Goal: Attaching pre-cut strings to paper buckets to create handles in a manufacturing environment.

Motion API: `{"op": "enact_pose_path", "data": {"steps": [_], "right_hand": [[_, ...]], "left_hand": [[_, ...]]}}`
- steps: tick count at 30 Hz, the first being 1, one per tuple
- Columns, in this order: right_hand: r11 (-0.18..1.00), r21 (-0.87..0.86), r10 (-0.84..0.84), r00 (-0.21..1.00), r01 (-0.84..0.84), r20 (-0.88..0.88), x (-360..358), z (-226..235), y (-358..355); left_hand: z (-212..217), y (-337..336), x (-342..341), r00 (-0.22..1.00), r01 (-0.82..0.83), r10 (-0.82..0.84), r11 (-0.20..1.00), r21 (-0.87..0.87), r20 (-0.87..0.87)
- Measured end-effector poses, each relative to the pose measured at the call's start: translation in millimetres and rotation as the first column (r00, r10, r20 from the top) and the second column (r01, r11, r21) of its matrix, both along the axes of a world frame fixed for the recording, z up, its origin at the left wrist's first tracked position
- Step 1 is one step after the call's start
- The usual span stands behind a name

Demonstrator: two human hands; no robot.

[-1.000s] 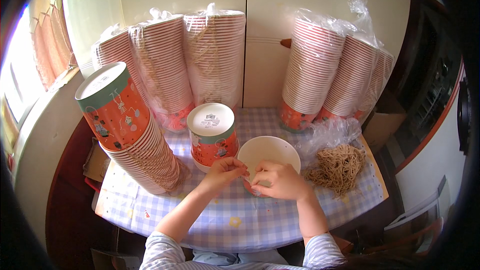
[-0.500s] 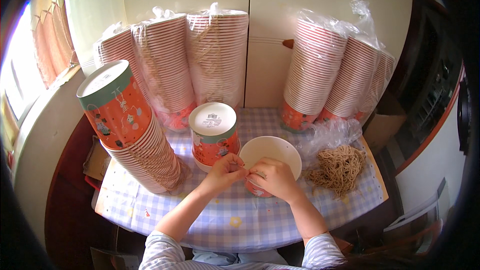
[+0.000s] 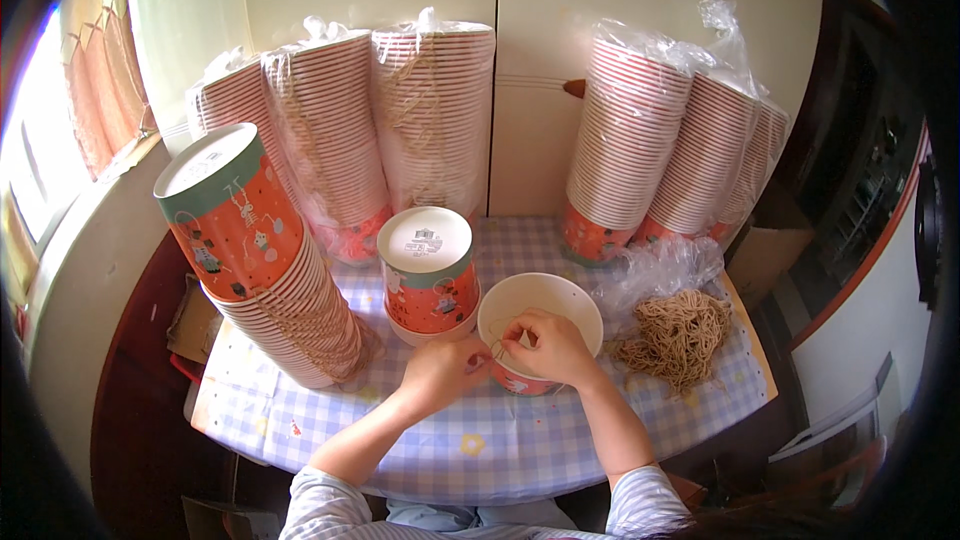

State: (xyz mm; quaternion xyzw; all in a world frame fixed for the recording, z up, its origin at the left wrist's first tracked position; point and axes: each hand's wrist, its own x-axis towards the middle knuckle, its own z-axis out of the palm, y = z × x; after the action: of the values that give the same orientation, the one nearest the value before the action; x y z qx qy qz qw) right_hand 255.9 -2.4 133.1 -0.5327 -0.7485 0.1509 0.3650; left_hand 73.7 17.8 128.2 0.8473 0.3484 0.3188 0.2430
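An upright paper bucket (image 3: 575,305), white inside and orange outside, stands open in front of me. At its near left rim my right hand (image 3: 553,348) pinches a thin tan string (image 3: 497,348), which runs by the fingertips. Close beside it, my left hand (image 3: 443,372) is closed at the same string, its fingertips partly hidden from view. Behind the left hand sits an upside-down orange bucket (image 3: 432,300) with a green band and a white base, nested over another rim. A tangled heap of tan string (image 3: 677,340) lies to the right of the open bucket.
A tall stack of upside-down buckets (image 3: 270,260) leans at the left. Plastic-wrapped bucket stacks (image 3: 435,125) line the back left, with more wrapped stacks (image 3: 630,130) back right. Crumpled clear plastic (image 3: 660,275) lies behind the string heap. A checked cloth (image 3: 400,450) covers the table.
The right hand has lifted and turned slightly, with a loop of string now showing by its fingertips. My left hand has shifted a little lower, its fingers curling in.
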Motion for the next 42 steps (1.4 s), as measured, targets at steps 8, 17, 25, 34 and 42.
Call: {"op": "enact_pose_path", "data": {"steps": [8,17,25,34,42], "right_hand": [[0.999,-0.03,0.026,0.998,-0.028,-0.062,0,0,1],[0.998,-0.037,0.048,0.997,-0.05,-0.063,3,0,1],[0.993,-0.084,0.072,0.994,-0.078,-0.08,1,3,0],[0.99,-0.106,0.08,0.991,-0.091,-0.103,3,3,0],[0.989,-0.118,0.075,0.99,-0.089,-0.12,3,3,0]], "left_hand": [[-6,-6,5,0.941,-0.118,0.156,0.983,0.142,-0.3],[-3,-8,5,0.964,-0.188,0.214,0.968,0.166,-0.156],[-6,2,4,0.994,-0.064,0.065,0.998,-0.014,0.09],[-9,7,5,0.976,0.078,-0.016,0.956,-0.284,0.217],[-12,12,5,0.965,0.088,0.017,0.919,-0.384,0.262]]}}
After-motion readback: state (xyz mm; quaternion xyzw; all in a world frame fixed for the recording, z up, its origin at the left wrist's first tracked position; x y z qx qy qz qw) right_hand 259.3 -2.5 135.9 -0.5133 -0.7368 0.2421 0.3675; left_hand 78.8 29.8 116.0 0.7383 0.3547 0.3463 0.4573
